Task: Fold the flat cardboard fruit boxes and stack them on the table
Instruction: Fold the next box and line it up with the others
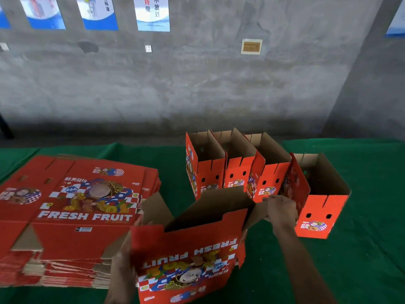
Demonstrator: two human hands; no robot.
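Four folded boxes (pixel 263 172) stand toward the table's (pixel 361 249) far edge; a thick flat stack (pixel 72 216) waits at its left end. The left hand (pixel 122 266) grips the half-opened box (pixel 188 255); the right hand's (pixel 281 212) curled fingers pinch its far flap.

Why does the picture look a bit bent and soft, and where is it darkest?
Head view: the wide lens bows the green table edge and tilts the wall posters; both hands, left and right, and the box being folded are slightly motion-blurred; lighting is dim and even, darkest at the wall's foot, no glare.
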